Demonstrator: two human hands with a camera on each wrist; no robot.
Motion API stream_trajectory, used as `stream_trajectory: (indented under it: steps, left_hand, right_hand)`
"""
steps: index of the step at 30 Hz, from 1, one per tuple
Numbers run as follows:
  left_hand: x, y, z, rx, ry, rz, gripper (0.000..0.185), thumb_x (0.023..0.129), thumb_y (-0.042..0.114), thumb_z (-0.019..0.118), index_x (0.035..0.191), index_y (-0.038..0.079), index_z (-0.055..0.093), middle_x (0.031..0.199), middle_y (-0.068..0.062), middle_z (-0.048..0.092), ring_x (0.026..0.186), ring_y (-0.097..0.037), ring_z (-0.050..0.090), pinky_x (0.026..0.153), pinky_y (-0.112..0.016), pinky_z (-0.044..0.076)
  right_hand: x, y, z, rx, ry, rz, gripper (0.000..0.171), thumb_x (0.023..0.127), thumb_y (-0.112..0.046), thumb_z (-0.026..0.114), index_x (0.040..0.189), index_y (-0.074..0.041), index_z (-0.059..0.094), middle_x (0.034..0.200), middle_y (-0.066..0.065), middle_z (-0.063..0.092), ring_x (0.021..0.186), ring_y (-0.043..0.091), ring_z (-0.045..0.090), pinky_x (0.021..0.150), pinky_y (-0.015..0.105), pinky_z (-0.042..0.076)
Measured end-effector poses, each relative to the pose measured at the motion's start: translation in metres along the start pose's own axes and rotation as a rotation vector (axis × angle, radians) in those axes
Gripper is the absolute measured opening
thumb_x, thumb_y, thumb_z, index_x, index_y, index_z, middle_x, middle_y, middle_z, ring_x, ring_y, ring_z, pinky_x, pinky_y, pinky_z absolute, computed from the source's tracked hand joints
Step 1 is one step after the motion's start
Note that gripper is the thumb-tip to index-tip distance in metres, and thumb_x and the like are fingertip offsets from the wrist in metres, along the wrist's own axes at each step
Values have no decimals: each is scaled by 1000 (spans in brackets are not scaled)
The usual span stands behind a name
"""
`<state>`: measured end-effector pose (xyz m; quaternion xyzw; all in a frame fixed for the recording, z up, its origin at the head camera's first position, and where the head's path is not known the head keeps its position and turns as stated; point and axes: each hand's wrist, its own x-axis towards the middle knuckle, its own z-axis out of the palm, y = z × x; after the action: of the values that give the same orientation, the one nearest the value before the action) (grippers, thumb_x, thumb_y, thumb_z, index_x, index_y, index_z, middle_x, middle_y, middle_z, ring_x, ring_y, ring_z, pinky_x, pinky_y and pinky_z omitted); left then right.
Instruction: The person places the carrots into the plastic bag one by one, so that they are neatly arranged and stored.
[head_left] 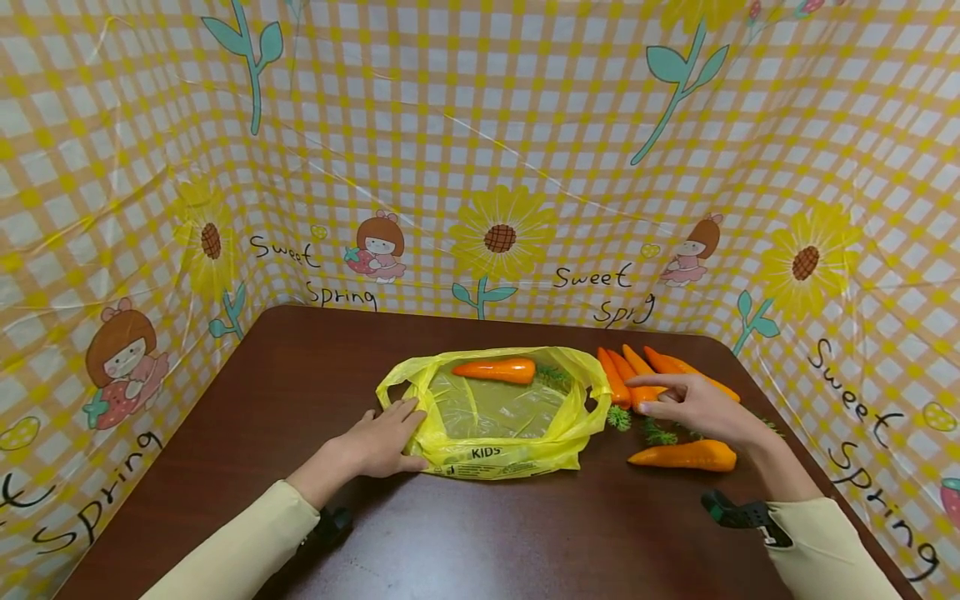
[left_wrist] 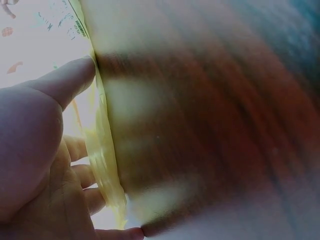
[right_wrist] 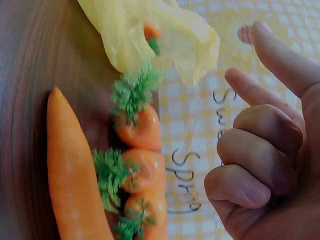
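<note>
A yellow plastic bag [head_left: 510, 462] printed "KIDS" lies on the table, its mouth spread wide and facing up. Inside it is one orange carrot [head_left: 498, 371] with a green top. My left hand [head_left: 386, 439] rests along the bag's left side, fingers spread, the thumb by its front edge. To the right of the bag, several carrots [head_left: 615, 383] lie side by side, their leafy tops toward me. Over them hovers my right hand [head_left: 697, 407], holding nothing; its index finger and thumb [right_wrist: 282, 57] stand apart while the other fingers curl. Another carrot [right_wrist: 75, 175] lies crosswise nearer me.
The dark brown table [head_left: 480, 542] has a checked, sunflower-printed cloth [head_left: 480, 167] standing around its back and sides. Dark wrist straps [head_left: 750, 517] sit by both pale sleeves. The row of carrots reaches toward the table's right edge.
</note>
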<state>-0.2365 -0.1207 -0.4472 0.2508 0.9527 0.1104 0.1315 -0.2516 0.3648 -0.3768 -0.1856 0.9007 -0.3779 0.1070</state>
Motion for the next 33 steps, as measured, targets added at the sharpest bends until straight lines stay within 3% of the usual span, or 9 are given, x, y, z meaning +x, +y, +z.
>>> stream_trajectory:
  steps: [7,20,27,29,30,33]
  left_hand:
    - [-1,-1,3,-8,-15,-10,81,96,54,62,157,9,34,167,-14,21,154,-34,21,115,-66,25]
    - [2,-4,2,8,-19,-4,81,97,55,60,158,10,33,168,-14,19,155,-34,20,115,-65,24]
    - [2,-4,2,12,-18,-9,82,96,55,61,158,10,33,167,-13,20,155,-33,20,115,-65,24]
    - [2,-4,1,12,-17,-9,82,96,55,61,158,10,33,167,-13,20,154,-34,20,115,-65,24]
    - [3,-3,1,10,-18,-9,81,96,55,61,158,10,33,167,-13,19,155,-33,20,116,-65,24]
    - [4,-2,0,0,-21,-6,81,96,54,61,158,10,32,168,-14,19,155,-33,19,116,-65,23]
  right_hand:
    - [-13,17,-7,26,-30,59,48,98,-28,68,141,-10,58,66,-3,32,56,13,33,54,30,40]
    - [-28,41,-18,23,-81,108,53,99,-28,66,145,-7,53,64,-5,26,52,14,26,52,30,33]
    - [-40,54,-22,-12,-67,110,48,100,-27,64,144,-9,55,71,-7,38,57,5,37,55,29,38]
    - [-43,58,-24,-11,-63,108,47,101,-25,63,143,-7,55,70,-7,37,55,7,34,55,29,37]
    - [-44,61,-25,-1,-67,112,47,101,-24,62,143,-6,54,66,-5,27,53,13,28,53,31,33]
    - [-49,67,-30,13,-95,133,49,102,-22,60,146,-3,50,66,-6,21,57,16,34,54,33,33]
